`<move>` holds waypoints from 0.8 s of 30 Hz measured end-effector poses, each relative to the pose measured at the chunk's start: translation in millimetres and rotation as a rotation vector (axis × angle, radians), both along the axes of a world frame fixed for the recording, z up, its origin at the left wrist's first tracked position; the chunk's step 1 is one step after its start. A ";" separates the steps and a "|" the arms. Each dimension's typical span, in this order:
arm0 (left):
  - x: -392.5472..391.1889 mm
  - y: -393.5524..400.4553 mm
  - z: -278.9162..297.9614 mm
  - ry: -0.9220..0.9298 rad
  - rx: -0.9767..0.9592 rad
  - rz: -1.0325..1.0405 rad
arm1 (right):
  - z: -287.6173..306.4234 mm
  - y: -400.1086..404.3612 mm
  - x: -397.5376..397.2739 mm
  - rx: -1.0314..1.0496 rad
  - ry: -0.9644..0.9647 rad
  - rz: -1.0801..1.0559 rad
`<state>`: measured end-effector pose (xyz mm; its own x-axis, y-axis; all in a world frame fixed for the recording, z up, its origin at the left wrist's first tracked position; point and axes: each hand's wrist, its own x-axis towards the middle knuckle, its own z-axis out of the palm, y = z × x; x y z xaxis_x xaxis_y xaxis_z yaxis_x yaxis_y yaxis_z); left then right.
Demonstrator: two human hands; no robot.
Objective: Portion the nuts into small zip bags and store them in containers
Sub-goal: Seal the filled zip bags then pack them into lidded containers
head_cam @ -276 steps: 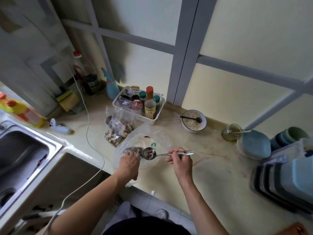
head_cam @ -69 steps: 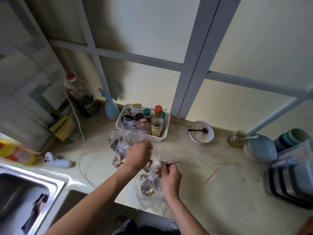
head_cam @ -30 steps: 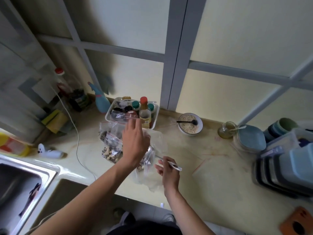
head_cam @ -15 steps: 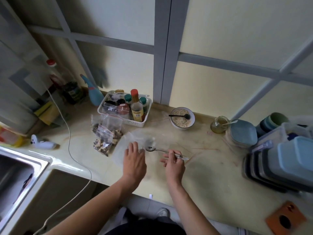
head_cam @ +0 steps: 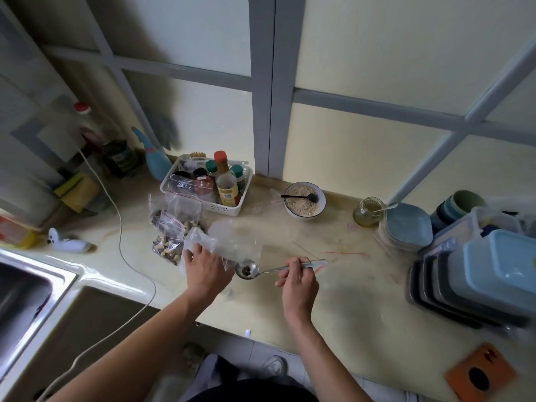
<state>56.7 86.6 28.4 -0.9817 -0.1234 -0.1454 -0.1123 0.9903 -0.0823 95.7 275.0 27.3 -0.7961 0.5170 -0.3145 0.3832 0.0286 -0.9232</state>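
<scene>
Right hand (head_cam: 298,281) pinching spoon (head_cam: 246,269) handle, nuts in bowl beyond fingertips

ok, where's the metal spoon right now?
Head view, centre: the metal spoon is held by the right hand, its bowl with a few nuts just right of the left hand and clear bag.

One head-worn wide-angle view — high, looking forward and steeply down on the countertop (head_cam: 348,300), window wall (head_cam: 377,53) beyond.

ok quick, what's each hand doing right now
Left hand: gripping the clear plastic bag on the counter.
Right hand: pinching the handle of the metal spoon, nuts in its bowl.
</scene>
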 end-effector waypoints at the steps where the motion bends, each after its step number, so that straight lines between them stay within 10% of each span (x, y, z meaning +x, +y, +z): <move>1: 1.2 -0.1 -0.5 -0.016 0.008 -0.006 | 1.4 0.6 -0.6 0.011 0.010 0.002; 24: 9.8 13.8 2.1 -0.016 0.151 -0.073 | 7.4 -33.5 -10.8 0.451 0.348 0.500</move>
<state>66.5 100.4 30.6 -0.9845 -0.0278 -0.1730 -0.0400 0.9969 0.0673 85.0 241.6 34.7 -0.9841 0.0871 0.1546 -0.0864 0.5258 -0.8462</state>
